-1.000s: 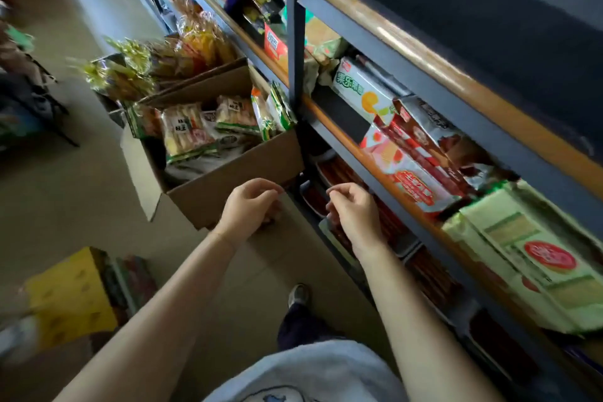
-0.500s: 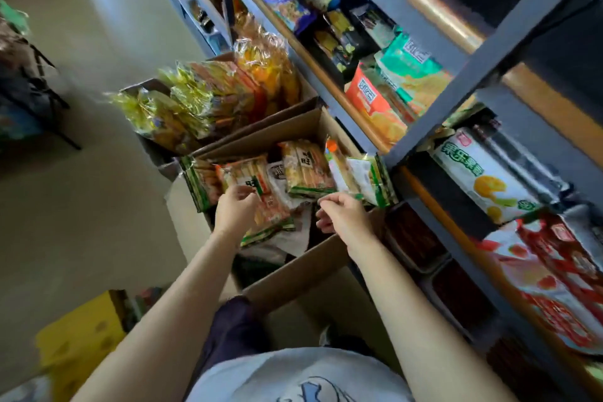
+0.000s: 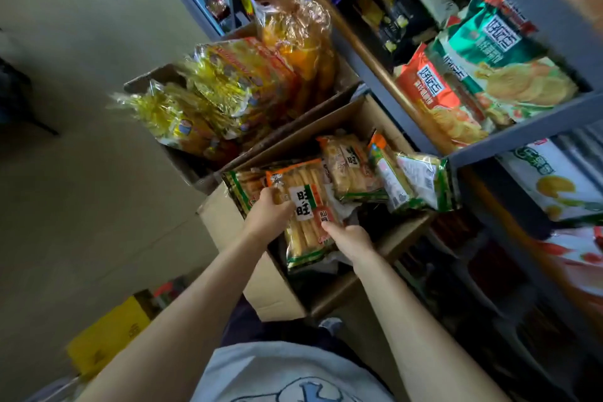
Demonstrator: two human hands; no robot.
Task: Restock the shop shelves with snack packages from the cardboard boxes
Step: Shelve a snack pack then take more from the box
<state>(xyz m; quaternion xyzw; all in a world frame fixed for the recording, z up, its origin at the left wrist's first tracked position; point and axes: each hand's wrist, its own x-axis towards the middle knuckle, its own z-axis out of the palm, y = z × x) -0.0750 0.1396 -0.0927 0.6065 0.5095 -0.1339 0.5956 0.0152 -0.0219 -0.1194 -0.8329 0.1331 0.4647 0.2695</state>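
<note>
We now have both hands on one rice-cracker pack [image 3: 305,212] in the near cardboard box [image 3: 277,290], where half a second ago they only reached in; left hand [image 3: 269,217] pinches its upper edge, right hand [image 3: 350,238] its lower side; lifting toward the shelves [image 3: 522,127] looks next.

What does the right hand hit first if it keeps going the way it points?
The right hand already touches the rice cracker pack that both hands hold. Straight on, likely the next cracker pack in the cardboard box; depth is unclear.
</note>
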